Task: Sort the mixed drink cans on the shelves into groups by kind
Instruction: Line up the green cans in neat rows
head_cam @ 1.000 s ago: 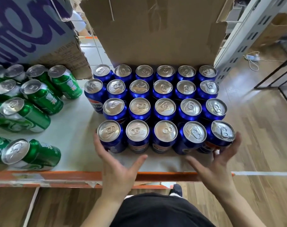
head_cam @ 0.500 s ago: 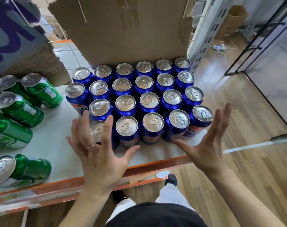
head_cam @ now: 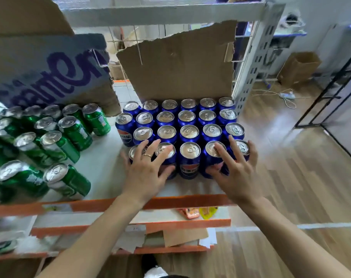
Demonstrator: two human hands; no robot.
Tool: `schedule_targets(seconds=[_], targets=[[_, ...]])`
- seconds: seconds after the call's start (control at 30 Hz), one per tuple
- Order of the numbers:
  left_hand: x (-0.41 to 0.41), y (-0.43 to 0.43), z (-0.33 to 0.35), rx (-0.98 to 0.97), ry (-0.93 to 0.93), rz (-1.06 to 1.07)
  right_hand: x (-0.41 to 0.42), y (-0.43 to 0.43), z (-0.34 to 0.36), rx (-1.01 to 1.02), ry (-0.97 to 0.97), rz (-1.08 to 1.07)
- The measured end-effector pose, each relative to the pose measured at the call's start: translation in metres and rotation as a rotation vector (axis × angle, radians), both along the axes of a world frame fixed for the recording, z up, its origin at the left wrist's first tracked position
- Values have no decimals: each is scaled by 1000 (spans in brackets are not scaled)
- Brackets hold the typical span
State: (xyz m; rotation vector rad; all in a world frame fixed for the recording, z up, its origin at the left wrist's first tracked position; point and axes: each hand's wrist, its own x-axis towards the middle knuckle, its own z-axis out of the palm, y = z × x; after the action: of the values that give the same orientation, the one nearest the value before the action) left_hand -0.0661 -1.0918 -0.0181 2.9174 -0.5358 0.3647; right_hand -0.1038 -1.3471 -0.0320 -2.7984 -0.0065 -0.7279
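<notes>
A white shelf board [head_cam: 102, 177] with an orange front edge [head_cam: 90, 205] is in front of you. A brown wood floor [head_cam: 290, 177] runs off at 3 o'clock.

The blue metal drink cans [head_cam: 187, 117] stand upright in four tight rows on the shelf, at 12 o'clock from your hands. A torn brown cardboard sheet [head_cam: 180, 73] stands just behind them. The green metal drink cans [head_cam: 74, 131] are in their own group at 9 o'clock, apart from the blue ones. A brown cardboard box with purple letters [head_cam: 50, 73] is behind the green cans at 10 o'clock.

Your left hand [head_cam: 148, 173] rests on the two blue cans at the left end of the front row. Its fingers are spread out across the silver tops, and its thumb touches the front of a can. Its grip is loose and holds nothing. A gold ring [head_cam: 147, 155] is on one finger.

Your right hand [head_cam: 236, 173] rests the same way on the two blue cans at the right end of the front row. Its fingers are spread, its grip is loose and it holds nothing.

One middle blue can [head_cam: 189, 157] stands between your hands.
</notes>
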Motion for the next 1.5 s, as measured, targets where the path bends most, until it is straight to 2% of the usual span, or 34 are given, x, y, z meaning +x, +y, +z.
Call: schedule_targets(seconds=[0.1,0.17,0.4,0.57,0.67,0.9,1.17,1.5], targets=[[-11,-8,15,86,64,61,-6,1,18,-69,181,-11],[-21,-12,23,118,94,62,-9,5,33,-75,236,31],[-78,18,40,55,72,104,-28,61,81,-35,222,366],[-104,76,54,108,117,204,-55,126,77,-167,192,557],[-110,122,55,152,117,252,-55,169,78,-139,202,615],[-104,234,56,103,68,261,-32,264,76,-49,319,594],[-78,352,53,87,68,263,-4,375,77,-70,364,553],[-36,413,49,-17,95,233,23,427,86,-8,412,529]])
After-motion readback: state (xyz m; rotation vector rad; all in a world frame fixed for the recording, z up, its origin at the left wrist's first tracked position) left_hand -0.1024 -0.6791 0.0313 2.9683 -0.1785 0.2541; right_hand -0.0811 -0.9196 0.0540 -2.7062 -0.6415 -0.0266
